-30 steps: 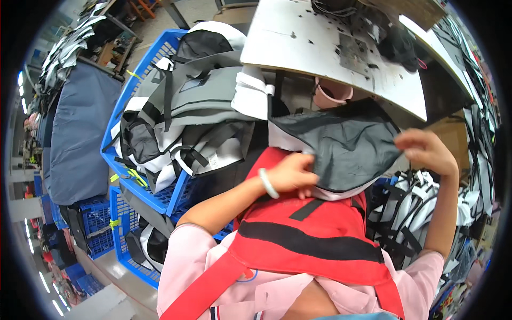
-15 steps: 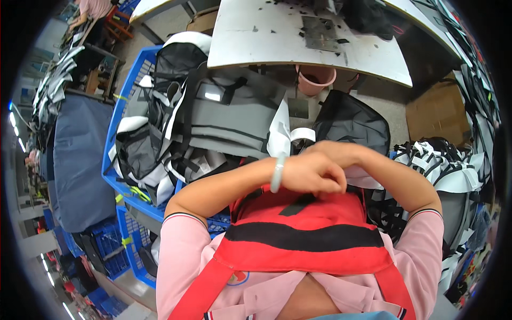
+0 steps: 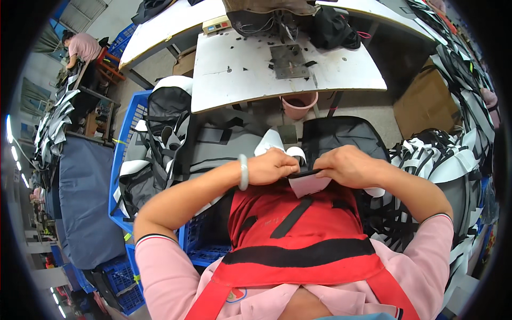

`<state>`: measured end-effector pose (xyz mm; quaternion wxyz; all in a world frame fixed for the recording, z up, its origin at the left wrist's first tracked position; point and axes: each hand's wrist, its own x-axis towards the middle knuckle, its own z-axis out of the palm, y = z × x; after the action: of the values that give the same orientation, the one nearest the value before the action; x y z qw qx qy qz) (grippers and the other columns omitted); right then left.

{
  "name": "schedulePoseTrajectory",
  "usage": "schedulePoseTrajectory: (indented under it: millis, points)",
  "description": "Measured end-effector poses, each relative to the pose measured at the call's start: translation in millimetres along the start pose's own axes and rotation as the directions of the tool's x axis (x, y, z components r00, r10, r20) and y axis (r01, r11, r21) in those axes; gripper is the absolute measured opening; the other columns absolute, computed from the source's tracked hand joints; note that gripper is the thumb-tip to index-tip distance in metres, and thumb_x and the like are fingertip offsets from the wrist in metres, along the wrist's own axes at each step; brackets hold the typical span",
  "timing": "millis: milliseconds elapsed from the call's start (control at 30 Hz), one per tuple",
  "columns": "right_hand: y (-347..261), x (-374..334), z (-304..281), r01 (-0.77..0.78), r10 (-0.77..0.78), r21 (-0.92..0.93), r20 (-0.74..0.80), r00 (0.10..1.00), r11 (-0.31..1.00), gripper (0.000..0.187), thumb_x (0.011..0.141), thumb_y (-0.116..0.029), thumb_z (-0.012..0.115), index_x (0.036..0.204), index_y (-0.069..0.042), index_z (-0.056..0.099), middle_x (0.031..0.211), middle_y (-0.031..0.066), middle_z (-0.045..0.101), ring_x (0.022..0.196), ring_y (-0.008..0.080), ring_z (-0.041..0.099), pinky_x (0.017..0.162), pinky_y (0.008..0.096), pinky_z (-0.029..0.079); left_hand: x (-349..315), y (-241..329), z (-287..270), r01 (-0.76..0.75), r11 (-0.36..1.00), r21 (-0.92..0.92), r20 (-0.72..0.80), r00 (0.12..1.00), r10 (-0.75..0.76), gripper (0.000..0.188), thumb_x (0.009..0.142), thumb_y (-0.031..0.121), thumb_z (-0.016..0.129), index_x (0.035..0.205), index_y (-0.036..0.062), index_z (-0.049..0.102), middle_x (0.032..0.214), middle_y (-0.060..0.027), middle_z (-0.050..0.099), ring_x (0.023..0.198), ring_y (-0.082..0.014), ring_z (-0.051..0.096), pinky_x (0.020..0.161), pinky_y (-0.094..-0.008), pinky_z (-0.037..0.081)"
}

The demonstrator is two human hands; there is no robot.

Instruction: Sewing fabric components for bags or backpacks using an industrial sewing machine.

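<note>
Black fabric with a white lining fills both hands: the left hand (image 3: 273, 166) and the right hand (image 3: 348, 166) meet just above the red apron (image 3: 298, 234), each with fingers curled shut on the same dark strip at the top of a fabric panel (image 3: 309, 184) whose white flap hangs down between them onto the apron. Judging by how things lie, the work is in its middle: a blue crate (image 3: 124, 160) on the person's left is heaped with grey, black and white panels, a second loose heap of black-and-white pieces (image 3: 442, 160) lies to the right, and the piece in hand is pinched and folded at lap height rather than laid flat on the sewing table (image 3: 256, 74) ahead, whose needle plate has no panel under it. Room to move is tight at the sides, since the crate's rim sits close by the left elbow and the right-hand heap presses near the right forearm; forward, the table's near edge overhangs a pink bucket (image 3: 300, 104) just beyond the knuckles, so the freest path is upward and onto the tabletop, which holds only small dark scraps. Another person bends over a bench far to the upper left, well apart.
</note>
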<state>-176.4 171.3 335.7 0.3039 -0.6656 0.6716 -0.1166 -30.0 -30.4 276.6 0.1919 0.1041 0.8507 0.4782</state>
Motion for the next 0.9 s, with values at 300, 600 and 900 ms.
schedulePoseTrajectory:
  millis: [300, 600, 900]
  points:
    - [-57, -50, -103, 0.226, -0.231, 0.150, 0.017, 0.973, 0.962, 0.022, 0.088, -0.021, 0.061, 0.083, -0.002, 0.052, 0.074, 0.0144, 0.055, 0.075, 0.0364, 0.057, 0.064, 0.0426, 0.045, -65, 175, -50, -0.085, 0.638, 0.766, -0.042, 0.982, 0.181, 0.024, 0.076, 0.021, 0.070, 0.096, 0.0119, 0.060, 0.085, -0.0011, 0.053, 0.083, -0.0184, 0.056, 0.089, -0.0373, 0.035]
    - [-15, -11, -68, 0.139, -0.151, 0.105, 0.121, 0.981, 0.985, 0.030, 0.089, -0.033, 0.061, 0.098, -0.004, 0.060, 0.088, 0.0192, 0.063, 0.085, 0.0379, 0.060, 0.070, 0.0433, 0.047, -45, 98, -26, -0.059, 0.989, 0.138, -0.337, 0.936, 0.103, 0.015, 0.078, 0.013, 0.070, 0.086, 0.0018, 0.065, 0.077, -0.0106, 0.059, 0.073, -0.0296, 0.059, 0.068, -0.0367, 0.045]
    - [38, 30, -68, 0.086, 0.068, 0.781, -0.163, 0.984, 0.619, 0.029, 0.093, -0.026, 0.063, 0.108, -0.002, 0.064, 0.089, -0.0040, 0.060, 0.084, 0.0037, 0.051, 0.076, 0.0227, 0.044, 5, 81, -101, 0.034, 0.889, -0.457, -0.411, 0.878, -0.245, 0.015, 0.082, 0.015, 0.073, 0.089, 0.0011, 0.070, 0.077, 0.0021, 0.064, 0.072, -0.0055, 0.054, 0.066, -0.0223, 0.044]
